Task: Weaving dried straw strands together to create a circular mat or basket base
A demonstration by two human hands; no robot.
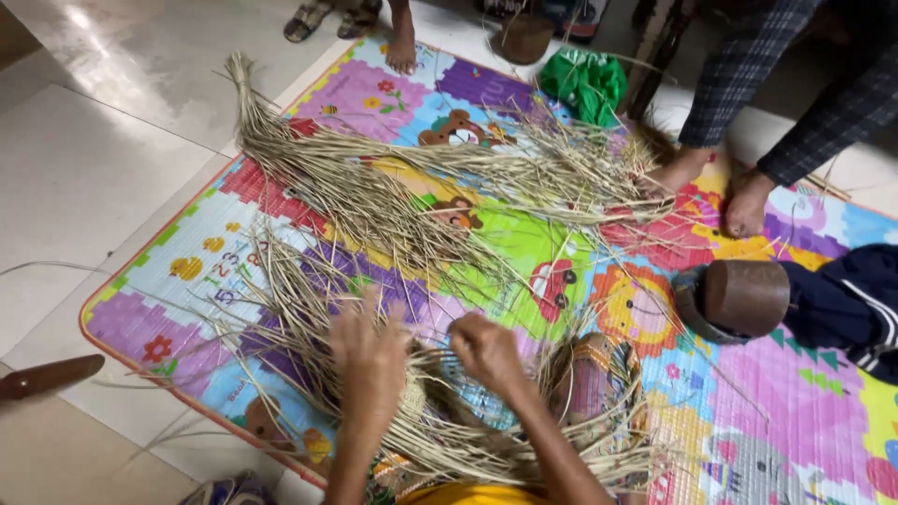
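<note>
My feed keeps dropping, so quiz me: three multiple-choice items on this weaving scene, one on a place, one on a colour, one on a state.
1. Where does the brown rounded block lie?
A. on the play mat, right of the hands
B. on the bare tiles
C. in the green bag

2. What colour is the crumpled bag at the mat's far edge?
A. red
B. green
C. white

3. What are the left hand and right hand doing?
A. resting empty
B. gripping the block
C. working among dry straw strands

Answers: 1 A, it sits on the mat; 2 B, plainly green; 3 C, both hands are in the strands.
</note>
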